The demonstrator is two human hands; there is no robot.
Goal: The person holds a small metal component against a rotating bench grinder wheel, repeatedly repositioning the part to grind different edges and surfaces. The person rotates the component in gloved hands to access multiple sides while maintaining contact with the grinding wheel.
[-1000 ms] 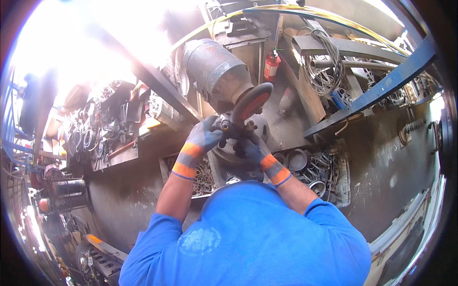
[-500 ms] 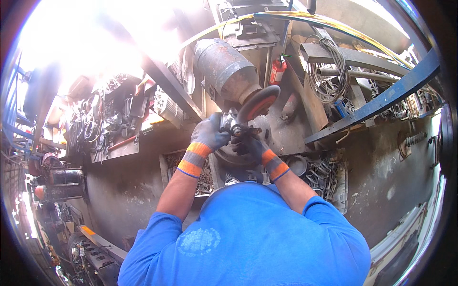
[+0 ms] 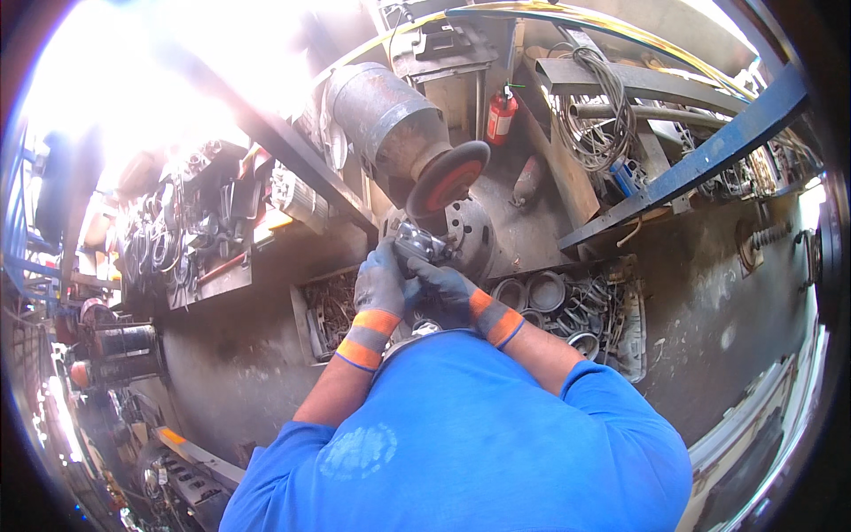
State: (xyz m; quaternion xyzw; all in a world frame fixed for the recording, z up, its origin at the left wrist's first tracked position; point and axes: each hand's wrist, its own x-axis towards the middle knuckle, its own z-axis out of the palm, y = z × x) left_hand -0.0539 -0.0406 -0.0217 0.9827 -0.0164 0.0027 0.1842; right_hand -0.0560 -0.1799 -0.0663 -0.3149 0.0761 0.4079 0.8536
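Note:
Both my hands wear dark gloves with orange and grey striped cuffs. Between them is a small shiny metal part [image 3: 418, 243], irregular in shape, whose exact kind I cannot make out. My left hand [image 3: 379, 282] is closed around its left side, and my right hand [image 3: 443, 289] grips it from the right and below. Just beyond the part, clear of it, a dark round wheel with a reddish face [image 3: 452, 179] is mounted on a large grey motor [image 3: 383, 115]. My fingertips are partly hidden behind the part.
Behind the part stands a round metal disc with holes [image 3: 470, 232]. Bins of scrap metal pieces [image 3: 567, 306] lie on the right, near my right forearm. A blue beam [image 3: 691, 168], a coil of cable [image 3: 603, 124] and a red fire extinguisher [image 3: 501, 117] are farther off.
My hands have drawn the metal part back from beside the wheel toward my body. The part has turned and shows more of its shiny surface. The whole view has shifted a little.

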